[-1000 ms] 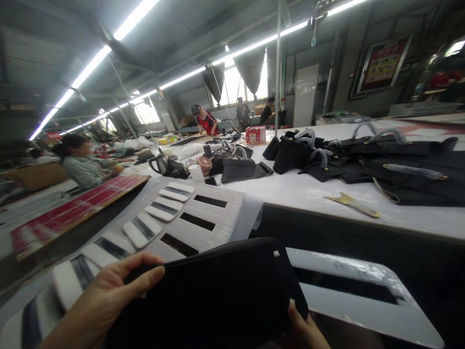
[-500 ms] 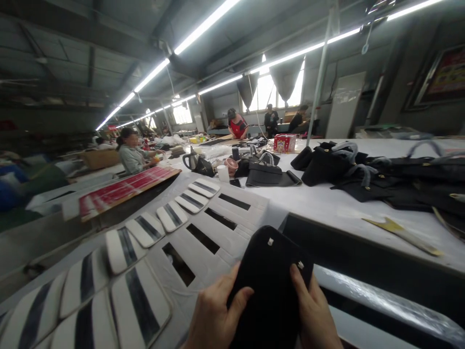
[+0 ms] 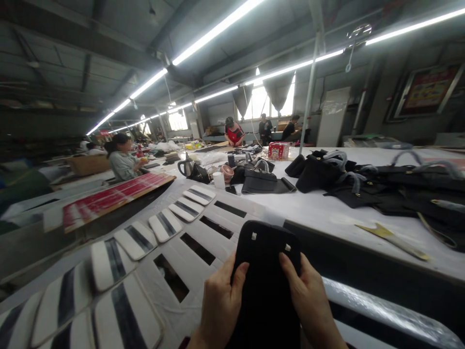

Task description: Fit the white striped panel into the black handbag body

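Between my two hands I hold a black rounded panel point(image 3: 267, 291), tilted up toward me, with two small whitish tabs near its top corners. My left hand point(image 3: 221, 295) grips its left edge, thumb lying on the face. My right hand point(image 3: 308, 295) is closed on the opposite edge, its thumb just below the right tab. The fingers behind the panel are hidden. To the left, several white rounded panels with a dark stripe point(image 3: 127, 310) lie in rows on a pale board point(image 3: 196, 232) with dark rectangular slots.
Black bag pieces with wrapped handles point(image 3: 348, 177) are heaped on the white table at right, beyond a yellowish flat tool point(image 3: 394, 240). A kettle point(image 3: 187, 167), a white cup point(image 3: 218, 180) and a red box point(image 3: 278, 150) stand farther back. Co-workers stand or sit beyond.
The black panel and both hands have shifted slightly left in view, and the panel stands straighter. My right thumb sits a little lower relative to the tab. The camera view has turned slightly.
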`<action>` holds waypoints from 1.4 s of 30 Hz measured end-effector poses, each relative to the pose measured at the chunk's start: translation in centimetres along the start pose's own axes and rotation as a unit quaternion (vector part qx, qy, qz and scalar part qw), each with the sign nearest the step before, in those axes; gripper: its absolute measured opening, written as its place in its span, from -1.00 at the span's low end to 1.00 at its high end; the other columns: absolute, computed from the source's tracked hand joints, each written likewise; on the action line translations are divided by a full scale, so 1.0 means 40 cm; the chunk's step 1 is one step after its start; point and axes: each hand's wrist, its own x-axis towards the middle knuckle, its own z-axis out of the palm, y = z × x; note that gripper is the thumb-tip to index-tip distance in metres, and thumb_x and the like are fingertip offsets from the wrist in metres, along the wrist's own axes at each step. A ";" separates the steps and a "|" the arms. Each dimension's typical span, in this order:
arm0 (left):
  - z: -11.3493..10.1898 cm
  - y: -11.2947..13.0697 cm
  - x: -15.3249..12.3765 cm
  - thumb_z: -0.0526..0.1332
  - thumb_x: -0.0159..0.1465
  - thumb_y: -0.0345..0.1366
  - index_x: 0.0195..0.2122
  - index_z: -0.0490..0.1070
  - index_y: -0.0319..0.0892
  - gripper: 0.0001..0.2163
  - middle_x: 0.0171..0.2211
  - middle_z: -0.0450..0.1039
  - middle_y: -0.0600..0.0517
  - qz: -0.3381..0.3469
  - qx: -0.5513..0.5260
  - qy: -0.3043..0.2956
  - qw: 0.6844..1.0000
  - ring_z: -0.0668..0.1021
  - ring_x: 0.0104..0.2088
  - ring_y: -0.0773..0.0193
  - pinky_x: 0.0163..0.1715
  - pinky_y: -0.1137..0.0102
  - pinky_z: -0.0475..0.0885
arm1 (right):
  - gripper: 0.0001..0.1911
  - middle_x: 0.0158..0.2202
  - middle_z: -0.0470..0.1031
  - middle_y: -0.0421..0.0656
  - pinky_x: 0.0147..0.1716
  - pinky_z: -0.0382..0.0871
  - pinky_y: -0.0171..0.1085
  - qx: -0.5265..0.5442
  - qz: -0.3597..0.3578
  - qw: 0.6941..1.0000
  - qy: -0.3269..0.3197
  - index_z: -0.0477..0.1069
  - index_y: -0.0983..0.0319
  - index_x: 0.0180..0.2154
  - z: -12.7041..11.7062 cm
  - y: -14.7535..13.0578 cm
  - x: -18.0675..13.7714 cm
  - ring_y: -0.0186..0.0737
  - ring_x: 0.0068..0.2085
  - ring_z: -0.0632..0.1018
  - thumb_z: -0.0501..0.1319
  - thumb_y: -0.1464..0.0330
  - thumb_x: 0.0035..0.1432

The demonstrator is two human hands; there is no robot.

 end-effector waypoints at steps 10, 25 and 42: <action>0.082 -0.088 -0.038 0.02 0.35 0.05 -0.35 0.44 -0.17 -0.60 -0.55 0.34 0.08 -0.124 -0.070 0.043 0.989 0.42 -0.46 0.25 -0.46 0.43 0.31 | -0.49 0.00 0.51 -0.06 0.02 0.41 -0.13 0.001 0.017 1.000 -0.013 0.39 0.20 0.03 -0.020 0.061 -0.033 -0.02 0.01 0.52 0.21 0.02 0.18; 0.113 -0.121 -0.014 0.09 0.29 0.11 -0.11 0.50 -0.20 -0.53 -0.28 0.58 -0.02 -0.174 -0.140 0.002 0.975 0.58 -0.23 0.11 -0.26 0.38 0.49 | -0.52 -0.33 0.59 -0.06 -0.30 0.44 -0.19 0.110 0.113 0.985 0.070 0.48 0.28 -0.26 -0.019 0.098 -0.030 -0.08 -0.31 0.56 0.37 0.01 -0.05; 0.090 -0.078 0.051 0.04 0.38 -0.02 -0.29 0.49 -0.15 -0.64 -0.47 0.46 0.06 -0.062 -0.105 0.057 0.991 0.46 -0.43 0.27 -0.38 0.41 0.32 | -0.45 -0.55 0.15 -0.30 -0.53 0.17 -0.41 -0.027 0.030 0.999 0.010 0.20 0.21 -0.49 -0.038 0.103 0.023 -0.36 -0.49 0.23 0.21 -0.14 0.09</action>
